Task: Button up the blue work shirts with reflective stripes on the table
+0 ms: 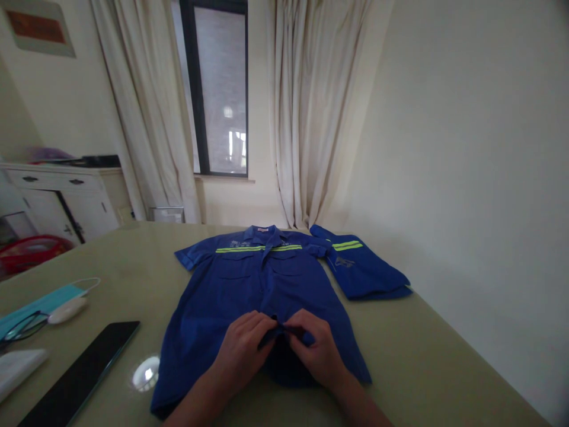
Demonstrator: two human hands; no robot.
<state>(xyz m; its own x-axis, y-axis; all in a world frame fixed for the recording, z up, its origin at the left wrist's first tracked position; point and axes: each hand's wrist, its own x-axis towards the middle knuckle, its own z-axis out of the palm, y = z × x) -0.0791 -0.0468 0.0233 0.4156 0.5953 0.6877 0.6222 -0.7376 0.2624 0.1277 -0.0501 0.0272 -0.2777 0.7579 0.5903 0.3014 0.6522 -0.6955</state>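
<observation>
A blue short-sleeved work shirt (249, 284) with a yellow reflective stripe lies spread flat on the table (422, 356), collar away from me. My left hand (244, 347) and my right hand (313, 350) meet at the shirt's front opening near the hem. Both hands pinch the cloth at the placket, fingertips almost touching around a small dark button. A second blue garment (360, 267) with the same yellow stripe lies folded to the right of the shirt.
On the table's left lie a dark tablet (84, 370), a white mouse (66, 309), a blue face mask (40, 303), glasses (22, 327) and a white object (18, 366). A white cabinet (62, 198) and red basin (31, 250) stand behind. Curtains flank the window.
</observation>
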